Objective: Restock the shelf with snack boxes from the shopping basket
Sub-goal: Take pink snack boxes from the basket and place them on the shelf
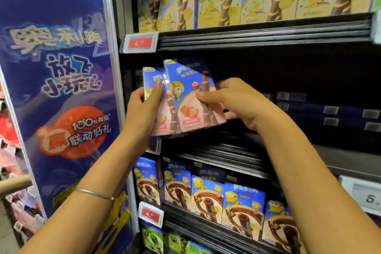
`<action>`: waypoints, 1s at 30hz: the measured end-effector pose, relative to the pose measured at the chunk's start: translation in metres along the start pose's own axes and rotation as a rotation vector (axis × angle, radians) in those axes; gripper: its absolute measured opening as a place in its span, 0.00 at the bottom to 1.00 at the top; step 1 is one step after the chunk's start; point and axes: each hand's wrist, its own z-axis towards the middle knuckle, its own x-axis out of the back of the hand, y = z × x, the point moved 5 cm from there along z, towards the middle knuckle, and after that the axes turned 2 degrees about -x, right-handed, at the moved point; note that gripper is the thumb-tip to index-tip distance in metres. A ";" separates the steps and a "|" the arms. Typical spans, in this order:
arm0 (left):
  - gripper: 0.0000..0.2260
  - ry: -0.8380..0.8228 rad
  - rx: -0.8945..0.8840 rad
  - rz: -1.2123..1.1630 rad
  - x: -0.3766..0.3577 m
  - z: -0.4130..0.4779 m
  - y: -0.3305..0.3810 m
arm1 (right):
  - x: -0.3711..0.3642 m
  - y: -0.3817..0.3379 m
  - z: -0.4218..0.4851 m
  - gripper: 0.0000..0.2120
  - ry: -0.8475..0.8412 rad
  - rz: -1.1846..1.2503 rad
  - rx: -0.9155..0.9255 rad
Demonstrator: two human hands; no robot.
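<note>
Both hands are clamped on strawberry snack boxes at the mouth of the middle shelf (268, 144). The left hand (142, 109) pinches the rear box (153, 82); at its three o'clock, the right hand (233, 101) grips the front box (191, 97), tilted and overlapping it, likely to line them up before sliding in. No basket shows.

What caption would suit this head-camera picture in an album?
Left hand and right hand hold two strawberry snack boxes before the middle shelf, chocolate boxes below.
</note>
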 end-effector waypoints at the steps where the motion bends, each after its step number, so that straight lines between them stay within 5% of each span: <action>1: 0.20 0.037 -0.012 0.008 0.005 0.003 -0.003 | 0.008 0.005 0.001 0.14 0.033 -0.014 -0.013; 7: 0.13 0.096 0.062 0.026 0.014 0.014 -0.021 | 0.047 0.032 0.005 0.06 0.274 -0.307 -0.107; 14: 0.11 0.111 0.101 -0.032 0.005 0.022 -0.025 | 0.032 0.040 0.031 0.10 0.220 -0.715 -0.211; 21: 0.11 0.112 0.186 -0.150 -0.003 0.032 -0.030 | 0.012 0.045 0.061 0.19 0.143 -0.723 -0.317; 30: 0.14 0.090 0.257 -0.158 -0.012 0.040 -0.036 | 0.006 0.042 0.074 0.27 0.288 -0.785 -0.223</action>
